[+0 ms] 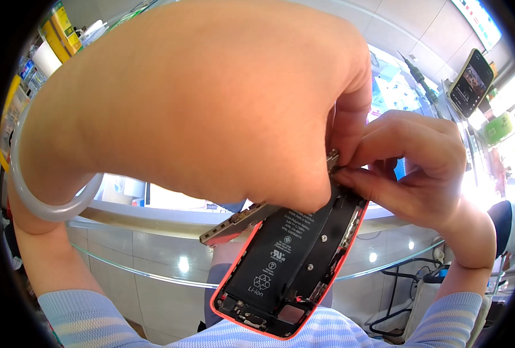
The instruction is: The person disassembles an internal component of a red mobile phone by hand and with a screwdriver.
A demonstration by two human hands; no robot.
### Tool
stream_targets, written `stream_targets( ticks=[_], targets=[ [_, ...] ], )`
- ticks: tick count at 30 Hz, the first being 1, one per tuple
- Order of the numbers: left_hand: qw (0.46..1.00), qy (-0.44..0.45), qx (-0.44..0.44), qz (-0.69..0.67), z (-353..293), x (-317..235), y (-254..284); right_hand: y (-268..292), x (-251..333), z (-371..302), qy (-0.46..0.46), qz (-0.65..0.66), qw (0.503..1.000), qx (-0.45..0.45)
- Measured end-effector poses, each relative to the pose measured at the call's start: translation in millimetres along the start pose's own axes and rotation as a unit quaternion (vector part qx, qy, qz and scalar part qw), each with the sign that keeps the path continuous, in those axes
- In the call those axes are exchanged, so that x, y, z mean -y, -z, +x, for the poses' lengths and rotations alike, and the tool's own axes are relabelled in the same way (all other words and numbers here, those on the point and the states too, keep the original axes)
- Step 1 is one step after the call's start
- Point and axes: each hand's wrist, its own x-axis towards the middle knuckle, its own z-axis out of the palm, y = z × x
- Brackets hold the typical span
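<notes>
Close under the camera I hold an opened phone (286,272) with a pink-red shell, its black battery and inner parts showing. My left hand (199,104) fills most of the view and grips the lifted screen panel (237,223), which tilts up from the shell's left side. My right hand (414,168) pinches at the top edge of the phone, fingertips pressed where the panel meets the shell. A clear bracelet (49,203) hangs on my left wrist.
A curved glass counter edge (153,220) runs behind the phone. A second phone (471,81) stands on a holder at upper right beside a screwdriver (417,75). Cables and a white box (425,290) lie on the floor at lower right. Shelves with packages are at upper left.
</notes>
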Motion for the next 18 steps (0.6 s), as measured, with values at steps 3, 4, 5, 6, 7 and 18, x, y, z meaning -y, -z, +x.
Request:
stream_targets(
  ticks=[3, 4, 5, 6, 7, 18],
  targets=[
    [0.997, 0.070, 0.020, -0.037, -0.2, -2.2, 6.7, 0.2, 0.3, 0.0, 0.000, -0.005, 1.000, 0.001],
    [0.998, 0.063, -0.006, -0.029, -3.6, -2.5, 2.5, 0.2, 0.4, 0.0, -0.001, -0.007, 1.000, 0.002],
    [0.998, 0.057, -0.032, -0.021, -7.3, -0.3, 0.6, 0.1, 0.4, 0.1, -0.002, -0.006, 1.000, 0.002],
    [0.997, 0.037, -0.073, 0.001, -13.3, 0.8, -7.4, 0.1, 0.4, 0.2, -0.003, -0.006, 1.000, 0.002],
    [0.996, 0.008, -0.090, 0.015, -15.4, 3.2, -9.8, -0.2, 0.3, 0.3, -0.003, -0.004, 1.000, 0.001],
    [0.996, 0.042, -0.069, 0.025, -12.7, 4.6, -3.5, -1.3, 2.7, 0.7, -0.046, 0.035, 0.998, -0.001]
  ],
)
